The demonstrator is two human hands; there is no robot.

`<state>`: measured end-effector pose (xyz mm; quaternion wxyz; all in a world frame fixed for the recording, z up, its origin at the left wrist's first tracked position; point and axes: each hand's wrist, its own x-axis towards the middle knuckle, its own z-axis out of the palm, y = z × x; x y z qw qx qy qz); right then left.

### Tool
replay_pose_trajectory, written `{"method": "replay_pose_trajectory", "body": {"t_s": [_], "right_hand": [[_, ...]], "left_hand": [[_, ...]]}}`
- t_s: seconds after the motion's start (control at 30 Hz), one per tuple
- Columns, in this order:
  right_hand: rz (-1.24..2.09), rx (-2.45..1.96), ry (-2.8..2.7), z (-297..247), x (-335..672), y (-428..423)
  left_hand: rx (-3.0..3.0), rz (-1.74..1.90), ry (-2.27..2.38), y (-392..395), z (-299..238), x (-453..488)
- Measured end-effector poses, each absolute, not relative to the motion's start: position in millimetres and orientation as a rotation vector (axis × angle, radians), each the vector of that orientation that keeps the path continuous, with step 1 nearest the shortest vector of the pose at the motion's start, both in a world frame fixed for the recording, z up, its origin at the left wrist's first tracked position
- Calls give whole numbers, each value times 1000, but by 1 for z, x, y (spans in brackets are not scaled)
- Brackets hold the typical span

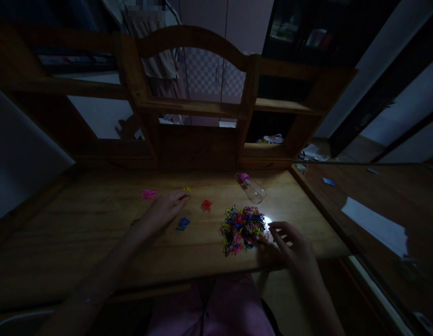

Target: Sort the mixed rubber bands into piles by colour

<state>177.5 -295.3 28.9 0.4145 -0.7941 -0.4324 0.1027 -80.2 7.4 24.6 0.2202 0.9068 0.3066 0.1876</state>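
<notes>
A mixed heap of small coloured loop-like pieces, too dim to name exactly, lies on the wooden desk. My right hand is at the heap's right edge, thumb and forefinger pinched together; what lies between the tips is too small to make out. Further left, my left hand reaches over the desk with its fingers together, tips right beside a few yellow pieces. Around it are a pink group, a blue group and a red group. A black piece shows partly behind my left forearm.
A clear bottle with a pink cap lies behind the heap. The desk's wooden shelf frame rises at the back. To the right, a brown surface holds white paper and a small blue card. Lighting is dim.
</notes>
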Motion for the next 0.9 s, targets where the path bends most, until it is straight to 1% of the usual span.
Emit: {"method": "replay_pose_trajectory", "body": {"t_s": [0.1, 0.17, 0.27, 0.37, 0.53, 0.9], "right_hand": [[260, -1958, -1178, 23, 179, -292], [241, -1933, -1236, 21, 178, -287], [220, -1921, -1318, 22, 173, -276], [158, -1899, -1403, 26, 167, -262], [58, -1851, -1526, 25, 159, -237], [-32, -1980, -1549, 11, 147, -219]], "left_hand": [[2459, 504, 736, -40, 44, -76], [2395, 502, 708, -75, 46, -71], [2236, 543, 699, -120, 31, -59], [1982, 566, 792, -150, 10, -47], [1677, 513, 913, -168, -7, -41], [1631, 463, 850, -164, -2, -48]]}}
